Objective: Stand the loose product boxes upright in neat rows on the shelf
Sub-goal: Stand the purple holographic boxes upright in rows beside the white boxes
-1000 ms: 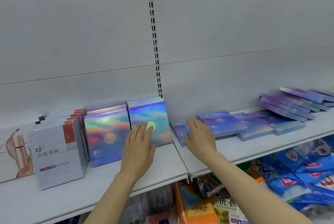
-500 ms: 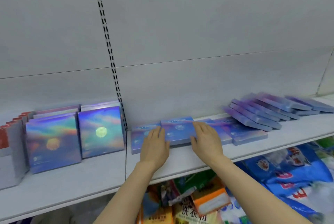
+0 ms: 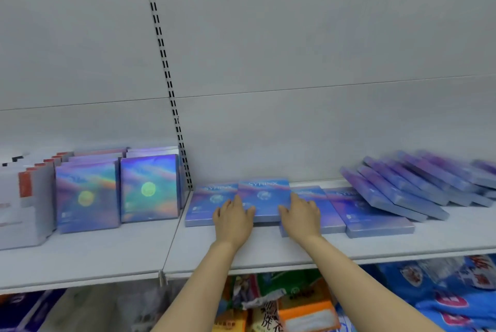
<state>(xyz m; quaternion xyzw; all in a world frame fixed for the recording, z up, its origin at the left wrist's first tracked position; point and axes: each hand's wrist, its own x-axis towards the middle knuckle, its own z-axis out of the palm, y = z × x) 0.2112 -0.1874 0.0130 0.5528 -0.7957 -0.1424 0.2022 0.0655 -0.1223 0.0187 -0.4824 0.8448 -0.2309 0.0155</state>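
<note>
Both hands reach onto the white shelf (image 3: 268, 254) and bracket one flat blue box (image 3: 264, 199) that lies on top of the loose boxes there. The left hand (image 3: 233, 217) sits at the box's near left corner, its fingers (image 3: 228, 204) curled over the neighbouring flat box (image 3: 206, 205) and its thumb pressed against the front edge of the top box. The right hand (image 3: 302, 215) sits at the near right corner, its fingers (image 3: 308, 204) bent over the box's right side and its thumb on the front edge. So each hand is partly closed around the same box, gripping it from either side; whether it has left the pile beneath cannot be told.

To the right, two more flat boxes (image 3: 373, 213) lie face up on the shelf, and past them a slanted row of fallen boxes (image 3: 408, 186) leans one on another toward the right edge.

Left of the slotted upright (image 3: 166, 76), two rows of iridescent boxes (image 3: 118, 189) already stand upright, facing front, and beside them stand white boxes with red labels (image 3: 26, 197). Under the shelf, blue bags (image 3: 456, 296) and orange packets (image 3: 303, 313) show, blurred
</note>
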